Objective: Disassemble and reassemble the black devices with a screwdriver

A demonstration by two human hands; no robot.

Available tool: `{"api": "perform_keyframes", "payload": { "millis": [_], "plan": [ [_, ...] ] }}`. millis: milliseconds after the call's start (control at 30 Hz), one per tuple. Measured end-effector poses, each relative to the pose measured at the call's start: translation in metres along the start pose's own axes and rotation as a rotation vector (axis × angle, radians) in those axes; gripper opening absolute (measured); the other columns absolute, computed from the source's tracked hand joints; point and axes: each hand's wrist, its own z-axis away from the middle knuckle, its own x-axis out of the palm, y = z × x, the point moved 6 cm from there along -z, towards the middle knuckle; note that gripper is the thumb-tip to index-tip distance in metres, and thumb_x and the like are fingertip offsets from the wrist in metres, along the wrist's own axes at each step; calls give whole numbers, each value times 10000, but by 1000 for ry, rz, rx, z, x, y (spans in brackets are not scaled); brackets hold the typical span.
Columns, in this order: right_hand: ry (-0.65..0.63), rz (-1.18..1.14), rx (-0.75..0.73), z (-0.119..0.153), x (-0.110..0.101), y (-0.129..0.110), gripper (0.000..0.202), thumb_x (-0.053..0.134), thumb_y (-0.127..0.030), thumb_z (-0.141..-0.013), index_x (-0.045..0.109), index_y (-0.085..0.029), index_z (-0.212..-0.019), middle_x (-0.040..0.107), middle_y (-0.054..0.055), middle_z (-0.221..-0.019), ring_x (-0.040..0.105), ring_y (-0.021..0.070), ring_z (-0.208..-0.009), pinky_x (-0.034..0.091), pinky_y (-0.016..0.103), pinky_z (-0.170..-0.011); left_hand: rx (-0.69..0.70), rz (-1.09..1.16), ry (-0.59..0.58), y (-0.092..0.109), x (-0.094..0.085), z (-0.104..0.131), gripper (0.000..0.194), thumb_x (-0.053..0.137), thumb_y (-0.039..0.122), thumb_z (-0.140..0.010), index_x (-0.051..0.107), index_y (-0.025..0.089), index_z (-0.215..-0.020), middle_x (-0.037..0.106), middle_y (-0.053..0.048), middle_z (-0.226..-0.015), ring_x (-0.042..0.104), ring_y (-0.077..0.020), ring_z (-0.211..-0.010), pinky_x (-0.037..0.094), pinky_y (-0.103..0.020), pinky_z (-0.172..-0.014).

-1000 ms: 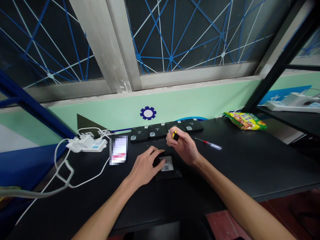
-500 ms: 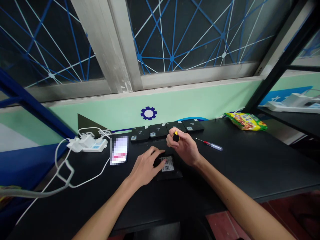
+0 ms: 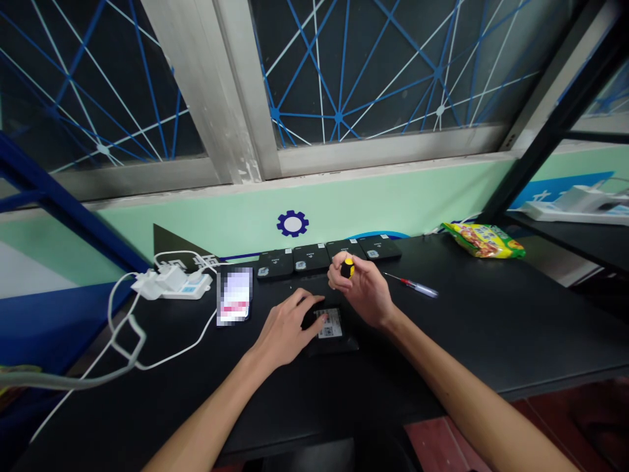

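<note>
A black device [image 3: 339, 344] with a white printed label [image 3: 330, 323] lies on the black table in front of me. Resting on its left side is my left hand [image 3: 289, 324], fingers spread, the thumb touching the label. My right hand [image 3: 361, 285] is raised over the device's upper right, its fingers wrapped round a black-and-yellow handle [image 3: 347, 267]. The rest of that tool is hidden or too dark to make out. To the right of this hand lies a screwdriver [image 3: 421, 288] with a clear handle and a red collar.
Several black boxes [image 3: 275, 264] stand in a row along the wall. At the left are a phone [image 3: 234, 295], a white power strip [image 3: 194, 287] and loose cables. A yellow-green snack packet [image 3: 484, 240] lies at the back right.
The black-and-yellow handle has turned slightly in my right hand, and more of its yellow shows. My left hand stays in place on the device.
</note>
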Motion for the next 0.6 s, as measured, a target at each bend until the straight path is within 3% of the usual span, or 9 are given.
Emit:
{"api": "perform_keyframes", "payload": {
  "millis": [200,433,600],
  "plan": [
    [-17,-9,-7,1,3,-2,223,498,-383,-1019,572,-242,-862,349,-14,-669,278,202,-649,334,339,-691,2,-4,-4,0,0,0,329,576,400,-1081,631,293,-1387,671,-48,-1226,727,-251,-1045,602,-402,-877],
    [-8,87,15,0,4,0,434,497,-532,-1050,597,-221,-765,393,11,-684,339,207,-672,366,355,-700,8,-5,3,0,0,0,325,570,402,-1078,640,299,-1378,676,-48,-1218,734,-250,-1031,602,-388,-858],
    [-15,34,22,1,3,1,351,494,-500,-1044,622,-230,-860,349,-6,-681,327,205,-657,369,352,-695,8,4,6,0,-1,0,323,575,406,-1074,643,293,-1370,676,-46,-1228,733,-249,-1017,603,-393,-849]
  ]
}}
